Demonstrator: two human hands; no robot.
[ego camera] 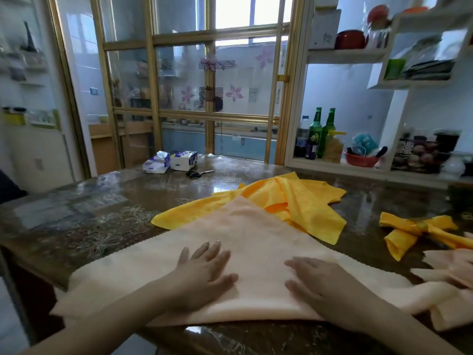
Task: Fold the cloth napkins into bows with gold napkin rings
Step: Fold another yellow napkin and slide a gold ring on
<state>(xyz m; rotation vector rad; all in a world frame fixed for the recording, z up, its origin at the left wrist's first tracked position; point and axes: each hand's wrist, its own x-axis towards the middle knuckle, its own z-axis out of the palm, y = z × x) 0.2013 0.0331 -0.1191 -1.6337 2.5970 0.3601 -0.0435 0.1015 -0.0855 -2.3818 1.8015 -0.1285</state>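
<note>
Peach napkin (256,234): it lay spread on the near side of the table (89,213), directly in front of us. Its far corner pointed away and its near edge ran along the table edge. We judged it was laid flat so that the first fold would come out even.

Left hand (204,272): we rested it palm down on the napkin, left of centre. The fingers were straight and slightly spread and gripped nothing. It seemed to be there to pin and smooth the cloth.

Right hand (320,280): we laid it flat on the napkin just right of centre, near the left hand but not touching it. The fingers were extended and close together, pointing left, and pinched nothing.

Yellow napkins (302,201): these lay loose and rumpled behind the peach one, which overlapped their near edge. We took them to be waiting their turn.

Yellow bow (419,231): it was set aside to the right, cinched at the middle, and looked finished. We could not clearly make out the ring.

Peach bow (450,267): it sat at the right edge, just in front of the yellow bow, and was partly cut off from view.

Far table edge: scissors (198,173) and tissue packs (170,161) sat well clear of the work.

Stage: folding of this napkin appeared barely begun, and we saw no loose ring.
</note>
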